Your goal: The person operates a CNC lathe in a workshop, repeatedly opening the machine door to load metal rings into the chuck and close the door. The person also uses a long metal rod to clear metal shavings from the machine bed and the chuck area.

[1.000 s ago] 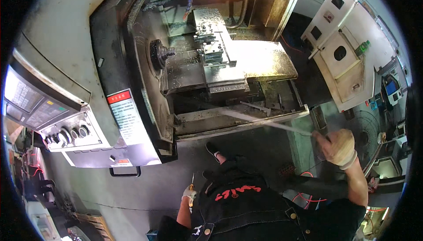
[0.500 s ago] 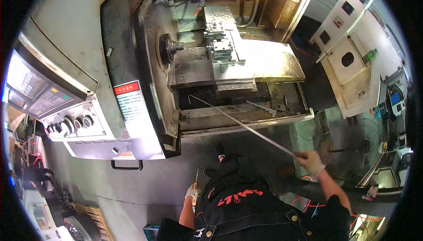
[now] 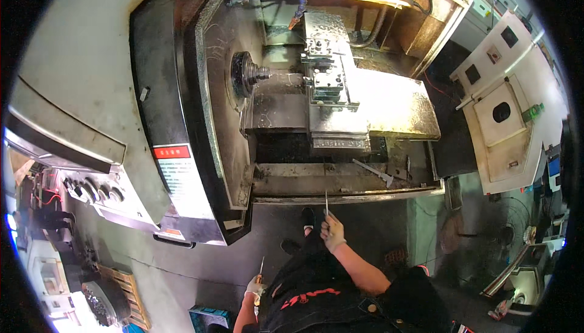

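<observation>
My left hand [image 3: 256,287], in a pale glove, is closed around the yellow handle of a screwdriver [image 3: 262,267], its thin shaft pointing up. In front of my body, my gloved right hand [image 3: 332,234] grips one end of a long thin metal rod [image 3: 326,198]. The rod reaches over the front lip of a lathe into its chip tray [image 3: 292,170]; its far end is hard to make out. Beyond it are the lathe's chuck [image 3: 242,75] and tool post [image 3: 327,80]. Inside the tray lies a vernier caliper [image 3: 375,173].
The lathe's control panel [image 3: 94,190] and dark sliding door [image 3: 164,83] stand at left. A white machine [image 3: 499,114] is at right, near a floor fan [image 3: 505,229]. A wooden pallet [image 3: 131,296] lies at lower left.
My right hand has swung left and inward with the rod, which now points nearly straight ahead instead of slanting left. The view has shifted; my left hand still holds the screwdriver.
</observation>
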### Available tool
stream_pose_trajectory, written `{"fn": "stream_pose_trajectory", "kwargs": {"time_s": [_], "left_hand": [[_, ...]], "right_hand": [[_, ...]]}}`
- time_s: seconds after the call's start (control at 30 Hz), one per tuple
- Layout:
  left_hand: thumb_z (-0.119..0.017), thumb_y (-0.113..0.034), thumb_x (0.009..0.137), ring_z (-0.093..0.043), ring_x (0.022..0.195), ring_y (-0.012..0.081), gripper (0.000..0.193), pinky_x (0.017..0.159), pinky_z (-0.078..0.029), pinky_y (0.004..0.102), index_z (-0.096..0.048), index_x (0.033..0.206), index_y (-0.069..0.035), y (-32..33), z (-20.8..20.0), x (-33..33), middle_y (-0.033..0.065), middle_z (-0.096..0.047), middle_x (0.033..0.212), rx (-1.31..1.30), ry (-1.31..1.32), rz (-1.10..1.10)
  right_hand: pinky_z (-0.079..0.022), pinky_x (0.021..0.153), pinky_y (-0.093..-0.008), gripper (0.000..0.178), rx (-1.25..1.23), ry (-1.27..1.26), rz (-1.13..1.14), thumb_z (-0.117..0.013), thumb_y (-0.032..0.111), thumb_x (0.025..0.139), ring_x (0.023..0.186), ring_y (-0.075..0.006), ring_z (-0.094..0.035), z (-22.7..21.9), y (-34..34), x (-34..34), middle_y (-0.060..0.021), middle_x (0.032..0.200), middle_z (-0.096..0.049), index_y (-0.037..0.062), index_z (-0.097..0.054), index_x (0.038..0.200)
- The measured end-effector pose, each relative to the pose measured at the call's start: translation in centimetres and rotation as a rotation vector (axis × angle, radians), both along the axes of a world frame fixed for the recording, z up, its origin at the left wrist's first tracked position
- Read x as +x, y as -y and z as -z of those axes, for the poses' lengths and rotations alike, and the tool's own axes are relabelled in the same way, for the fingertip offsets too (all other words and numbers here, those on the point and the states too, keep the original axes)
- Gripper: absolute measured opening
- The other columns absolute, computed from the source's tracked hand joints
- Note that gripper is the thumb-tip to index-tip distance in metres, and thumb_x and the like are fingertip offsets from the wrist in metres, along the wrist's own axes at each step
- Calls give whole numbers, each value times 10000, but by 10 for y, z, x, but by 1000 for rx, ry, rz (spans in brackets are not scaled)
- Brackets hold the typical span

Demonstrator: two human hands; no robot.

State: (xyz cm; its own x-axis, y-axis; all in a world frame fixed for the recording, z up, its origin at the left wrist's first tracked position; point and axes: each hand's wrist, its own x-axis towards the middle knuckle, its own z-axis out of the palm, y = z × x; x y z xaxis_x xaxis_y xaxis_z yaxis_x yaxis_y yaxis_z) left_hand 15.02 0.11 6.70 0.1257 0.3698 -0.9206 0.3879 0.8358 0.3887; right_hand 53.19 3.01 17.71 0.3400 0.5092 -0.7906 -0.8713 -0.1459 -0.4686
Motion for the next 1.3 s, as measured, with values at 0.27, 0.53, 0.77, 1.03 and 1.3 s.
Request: {"fn": "stream_pose_trajectory", "kwargs": {"time_s": [0.27, 0.53, 0.77, 1.03, 1.3], "left_hand": [[-630, -88, 670, -548, 664, 157, 500, 585, -448, 278, -493, 1150, -93, 29, 22, -25, 55, -582, 800, 173, -109, 218], [-572, -1, 697, -557, 744, 155, 457, 655, -464, 272, -501, 1143, -74, 32, 21, -18, 39, -582, 875, 131, -86, 199], [-620, -119, 652, -570, 867, 178, 490, 784, -440, 276, -517, 1127, -58, 9, -6, 4, 84, -609, 951, 139, -58, 144], [-627, -156, 650, -568, 922, 197, 517, 808, -434, 288, -512, 1148, -74, 20, 65, -13, 103, -605, 995, 158, -28, 247], [-610, -96, 634, -553, 628, 177, 542, 537, -451, 298, -478, 1159, -73, -18, 8, 27, 90, -576, 807, 115, -15, 321]], "right_hand": [[-263, 370, -301, 162, -74, -92, 199, -474, 121, 813, 391, -154, -380, 68, -107, -10, -33, 539, -383, 102, -415, 663], [-226, 365, -276, 189, -80, -113, -138, -490, 205, 836, 365, -128, -324, 93, -107, -12, -1, 525, -392, 123, -429, 677], [-286, 356, -265, 140, -168, 73, -377, -487, 167, 850, 365, -109, -350, 58, -78, 8, -13, 543, -444, 43, -552, 844], [-355, 436, -230, 408, -311, 603, -887, -479, 173, 872, 493, -69, -374, -52, 30, 66, 16, 610, -440, 74, -432, 1264], [-450, 687, -433, 391, -544, 1178, -1500, -479, 218, 828, 820, -376, -575, -170, 90, 97, -197, 895, -600, 113, -473, 1204]]}}
